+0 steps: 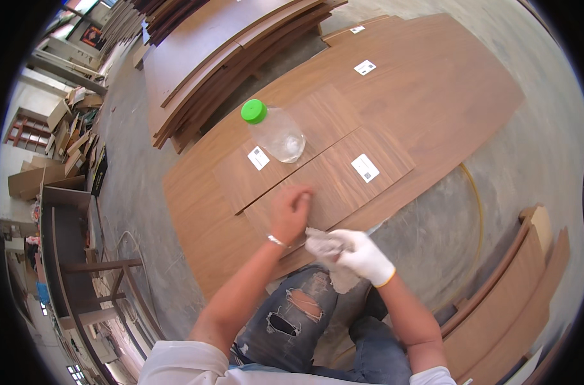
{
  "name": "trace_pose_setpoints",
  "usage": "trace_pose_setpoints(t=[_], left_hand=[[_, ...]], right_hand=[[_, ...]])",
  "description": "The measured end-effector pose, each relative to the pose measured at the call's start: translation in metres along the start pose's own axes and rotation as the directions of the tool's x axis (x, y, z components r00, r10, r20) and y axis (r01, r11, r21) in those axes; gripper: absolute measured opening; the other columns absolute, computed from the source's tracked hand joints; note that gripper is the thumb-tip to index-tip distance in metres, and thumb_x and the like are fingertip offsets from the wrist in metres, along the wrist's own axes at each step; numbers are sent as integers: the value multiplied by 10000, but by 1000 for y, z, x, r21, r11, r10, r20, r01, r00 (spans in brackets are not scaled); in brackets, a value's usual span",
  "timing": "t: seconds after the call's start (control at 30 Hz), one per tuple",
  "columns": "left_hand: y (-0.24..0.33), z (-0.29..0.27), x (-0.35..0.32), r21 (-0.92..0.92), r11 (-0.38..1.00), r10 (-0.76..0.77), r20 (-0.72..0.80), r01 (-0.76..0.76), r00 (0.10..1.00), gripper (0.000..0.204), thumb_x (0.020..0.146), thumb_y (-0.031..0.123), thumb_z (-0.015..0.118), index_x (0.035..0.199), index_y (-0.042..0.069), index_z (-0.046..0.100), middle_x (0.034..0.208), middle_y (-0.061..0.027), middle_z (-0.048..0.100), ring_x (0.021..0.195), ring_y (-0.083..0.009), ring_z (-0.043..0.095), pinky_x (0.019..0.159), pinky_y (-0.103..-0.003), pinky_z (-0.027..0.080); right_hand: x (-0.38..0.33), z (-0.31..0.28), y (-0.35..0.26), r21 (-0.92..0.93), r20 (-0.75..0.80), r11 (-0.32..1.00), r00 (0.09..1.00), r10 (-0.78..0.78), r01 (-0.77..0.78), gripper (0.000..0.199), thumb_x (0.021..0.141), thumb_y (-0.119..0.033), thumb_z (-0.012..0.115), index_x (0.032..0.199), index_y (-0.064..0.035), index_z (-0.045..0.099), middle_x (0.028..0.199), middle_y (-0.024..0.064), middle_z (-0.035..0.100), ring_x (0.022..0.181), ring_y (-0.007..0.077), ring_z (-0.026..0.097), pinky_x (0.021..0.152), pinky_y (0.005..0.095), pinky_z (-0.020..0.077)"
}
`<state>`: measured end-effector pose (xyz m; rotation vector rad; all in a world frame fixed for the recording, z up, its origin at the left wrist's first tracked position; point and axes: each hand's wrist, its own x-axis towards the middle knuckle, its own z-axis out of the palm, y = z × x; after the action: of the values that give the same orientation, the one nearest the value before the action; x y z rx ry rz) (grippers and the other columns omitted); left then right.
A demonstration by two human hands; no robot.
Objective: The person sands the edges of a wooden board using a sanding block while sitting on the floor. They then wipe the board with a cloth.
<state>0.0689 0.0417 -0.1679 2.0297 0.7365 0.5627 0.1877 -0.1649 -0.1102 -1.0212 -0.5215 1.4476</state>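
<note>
My left hand (292, 212) is bare, with a silver bracelet at the wrist. Its fingers curl in over the near edge of a brown wood-grain panel (324, 186), and what they hold, if anything, is hidden. A white glove covers my right hand (367, 258), which is closed round a crumpled greyish rag (344, 277) just off the panel's near edge. The rag is partly blurred, its lower end hanging above my knee. Beyond my left hand, a clear plastic jar (280, 136) with a green lid lies on a second small panel (324, 115) set alongside the first.
Both small panels rest on a larger wooden board (446, 70) bearing white labels. A stack of boards (208, 45) stands at the far left. Curved wooden pieces (516, 276) lean at the right, near a yellow hose (478, 205) on the concrete floor. Scrap wood (77, 138) is piled left.
</note>
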Motion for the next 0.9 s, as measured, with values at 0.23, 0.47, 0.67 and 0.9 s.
trace_pose_setpoints(t=[0.23,0.47,0.67,0.9], left_hand=[[-1,-32,62,-108,993,-74,-356,38,931,748,890,222,824,1502,0,456,1454,-156,580,1335,-319,559,1114,-450,454],[25,3,128,-103,991,-122,-451,84,884,694,826,255,891,1368,-14,552,1309,-185,646,1237,-316,617,1072,-419,481],[62,24,135,49,998,62,-297,-49,953,589,795,242,899,1254,-5,625,1191,-175,704,1118,-316,684,994,-425,523],[122,49,105,278,875,340,228,-396,912,523,742,171,844,1220,57,665,1182,-166,698,1139,-367,655,996,-456,509]], right_hand=[[-69,-119,10,300,-603,639,660,-448,708,743,957,-414,726,1565,-83,456,1583,130,498,1421,340,507,1168,516,443],[-90,-137,2,435,-649,419,600,-468,797,822,957,-500,693,1608,-98,395,1630,140,441,1494,379,417,1237,567,342],[-84,-150,2,444,-576,459,638,-512,769,675,990,-296,702,1578,-97,438,1596,152,496,1459,369,482,1205,574,408],[-59,-127,-18,475,-714,472,638,-287,743,568,975,-9,617,1519,-73,469,1490,128,564,1369,343,563,1145,543,486]])
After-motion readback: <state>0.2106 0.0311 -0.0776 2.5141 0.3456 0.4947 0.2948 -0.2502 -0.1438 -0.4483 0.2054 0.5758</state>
